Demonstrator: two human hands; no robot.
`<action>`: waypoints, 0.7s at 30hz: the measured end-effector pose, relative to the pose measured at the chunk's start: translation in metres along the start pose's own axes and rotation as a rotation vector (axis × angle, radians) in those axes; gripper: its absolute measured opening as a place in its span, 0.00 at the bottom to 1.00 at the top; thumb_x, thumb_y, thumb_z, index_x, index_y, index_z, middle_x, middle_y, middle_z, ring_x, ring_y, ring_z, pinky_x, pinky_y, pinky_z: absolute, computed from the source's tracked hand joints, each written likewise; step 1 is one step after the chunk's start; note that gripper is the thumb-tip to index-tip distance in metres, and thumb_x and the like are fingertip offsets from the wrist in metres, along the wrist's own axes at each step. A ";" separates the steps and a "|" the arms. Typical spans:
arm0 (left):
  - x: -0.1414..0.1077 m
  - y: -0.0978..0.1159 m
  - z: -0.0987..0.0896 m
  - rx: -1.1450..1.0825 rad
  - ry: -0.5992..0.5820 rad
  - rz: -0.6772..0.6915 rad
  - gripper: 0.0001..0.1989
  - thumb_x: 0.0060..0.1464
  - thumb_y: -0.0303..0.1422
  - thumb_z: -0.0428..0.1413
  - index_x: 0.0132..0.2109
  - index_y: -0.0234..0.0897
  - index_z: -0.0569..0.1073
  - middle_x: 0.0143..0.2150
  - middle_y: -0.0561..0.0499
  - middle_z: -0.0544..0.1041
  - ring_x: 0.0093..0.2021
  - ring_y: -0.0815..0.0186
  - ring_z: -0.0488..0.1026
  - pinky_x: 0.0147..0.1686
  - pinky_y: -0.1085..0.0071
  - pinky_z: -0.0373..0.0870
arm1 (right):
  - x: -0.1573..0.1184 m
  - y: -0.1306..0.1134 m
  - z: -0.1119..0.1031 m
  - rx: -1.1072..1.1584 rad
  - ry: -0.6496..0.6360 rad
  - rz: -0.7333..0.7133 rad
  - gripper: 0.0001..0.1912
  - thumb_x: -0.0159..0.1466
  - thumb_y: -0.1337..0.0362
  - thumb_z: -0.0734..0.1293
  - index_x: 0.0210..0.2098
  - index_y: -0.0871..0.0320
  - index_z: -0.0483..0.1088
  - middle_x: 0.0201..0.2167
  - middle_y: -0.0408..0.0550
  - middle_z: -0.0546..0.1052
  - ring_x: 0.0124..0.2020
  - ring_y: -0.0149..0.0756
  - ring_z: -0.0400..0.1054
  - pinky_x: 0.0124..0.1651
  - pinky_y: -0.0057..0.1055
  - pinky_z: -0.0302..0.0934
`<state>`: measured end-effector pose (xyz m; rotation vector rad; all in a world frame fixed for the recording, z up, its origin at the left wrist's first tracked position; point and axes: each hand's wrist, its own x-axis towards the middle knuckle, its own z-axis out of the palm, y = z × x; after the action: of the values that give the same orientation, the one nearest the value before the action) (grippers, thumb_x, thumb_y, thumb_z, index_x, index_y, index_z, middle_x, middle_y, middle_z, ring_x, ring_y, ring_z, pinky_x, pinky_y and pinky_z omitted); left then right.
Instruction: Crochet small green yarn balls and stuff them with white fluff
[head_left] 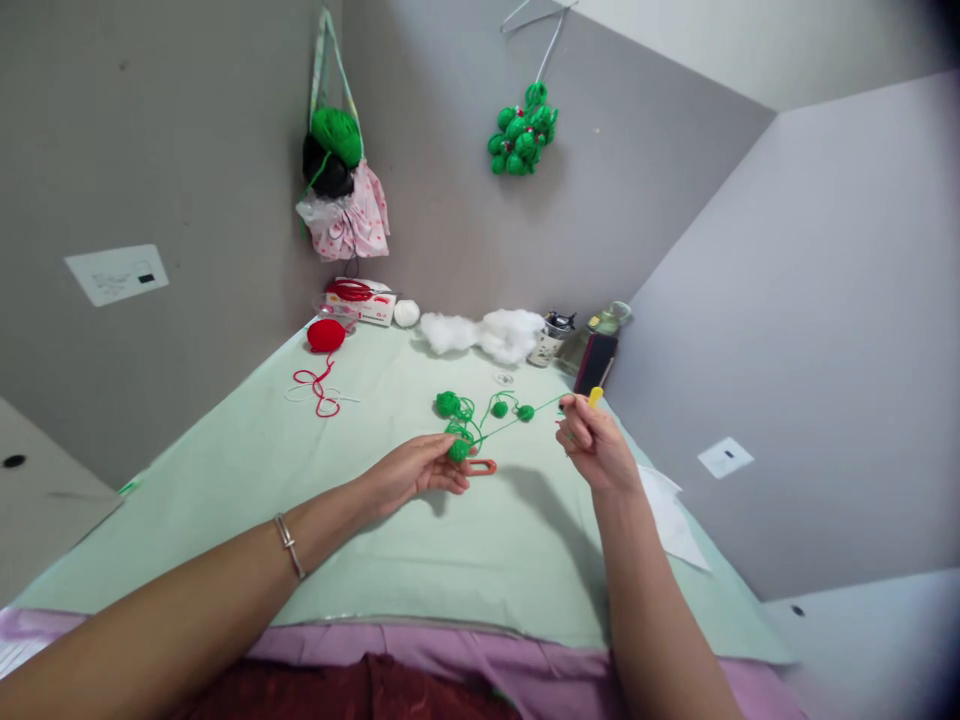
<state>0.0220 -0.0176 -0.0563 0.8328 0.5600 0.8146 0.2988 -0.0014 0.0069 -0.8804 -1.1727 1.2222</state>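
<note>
My left hand [429, 466] is closed on a small green crocheted ball [459, 450], held between thumb and fingers just above the table. From it a strand of green yarn [511, 424] runs up to the right. My right hand [596, 440] pinches that strand and also grips a tool with a yellow handle [595, 396], probably a crochet hook; its tip is hidden. Close by lie a looser green yarn ball [447, 404] and two small green balls [525, 412] with trailing yarn. An orange clip-like piece [481, 467] rests beside my left fingertips.
On the pale green tabletop [360, 560], red yarn [326, 336] lies left, white stuffing [510, 335] at the back. A decorated jar [547, 345] and dark phone-like object [596, 362] stand back right. A bag [352, 215] and green ball cluster [523, 135] hang on the wall.
</note>
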 end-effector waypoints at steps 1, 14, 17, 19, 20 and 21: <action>0.000 0.001 0.000 -0.002 0.008 0.000 0.12 0.65 0.36 0.58 0.46 0.30 0.79 0.38 0.42 0.83 0.33 0.66 0.81 0.39 0.71 0.79 | 0.001 0.001 -0.001 0.000 0.000 0.000 0.12 0.62 0.54 0.74 0.36 0.57 0.76 0.13 0.30 0.48 0.15 0.23 0.34 0.16 0.23 0.39; 0.000 0.004 0.002 0.009 0.038 0.002 0.06 0.64 0.30 0.59 0.45 0.32 0.77 0.42 0.43 0.85 0.37 0.65 0.84 0.42 0.73 0.79 | 0.004 0.003 -0.003 0.011 0.026 0.000 0.10 0.63 0.58 0.72 0.39 0.58 0.77 0.13 0.30 0.48 0.17 0.24 0.31 0.16 0.24 0.37; 0.001 0.002 0.001 0.014 0.036 -0.013 0.12 0.69 0.34 0.53 0.42 0.30 0.77 0.41 0.39 0.85 0.33 0.65 0.84 0.36 0.73 0.80 | 0.004 0.004 -0.003 -0.004 0.039 -0.004 0.12 0.63 0.58 0.72 0.40 0.60 0.77 0.13 0.30 0.50 0.17 0.25 0.32 0.17 0.24 0.36; 0.001 0.002 0.001 0.013 0.056 -0.019 0.12 0.70 0.33 0.50 0.44 0.30 0.76 0.41 0.40 0.85 0.33 0.66 0.84 0.36 0.74 0.80 | 0.004 0.004 -0.005 -0.026 0.053 -0.013 0.13 0.62 0.57 0.72 0.41 0.60 0.77 0.13 0.30 0.50 0.17 0.25 0.33 0.17 0.24 0.36; 0.001 0.002 0.000 0.013 0.067 -0.021 0.12 0.70 0.33 0.50 0.46 0.31 0.76 0.41 0.40 0.86 0.33 0.67 0.84 0.36 0.74 0.80 | 0.004 0.003 -0.006 -0.040 0.063 -0.023 0.13 0.62 0.57 0.72 0.42 0.59 0.77 0.13 0.30 0.50 0.17 0.25 0.34 0.17 0.25 0.36; 0.001 0.002 0.000 0.015 0.077 -0.024 0.12 0.70 0.32 0.49 0.48 0.31 0.76 0.41 0.41 0.86 0.33 0.67 0.83 0.36 0.75 0.80 | 0.005 0.003 -0.007 -0.056 0.075 -0.035 0.14 0.62 0.56 0.72 0.42 0.58 0.76 0.13 0.30 0.51 0.16 0.25 0.34 0.17 0.25 0.36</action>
<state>0.0221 -0.0158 -0.0548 0.8098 0.6434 0.8240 0.3049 0.0044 0.0037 -0.9359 -1.1621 1.1238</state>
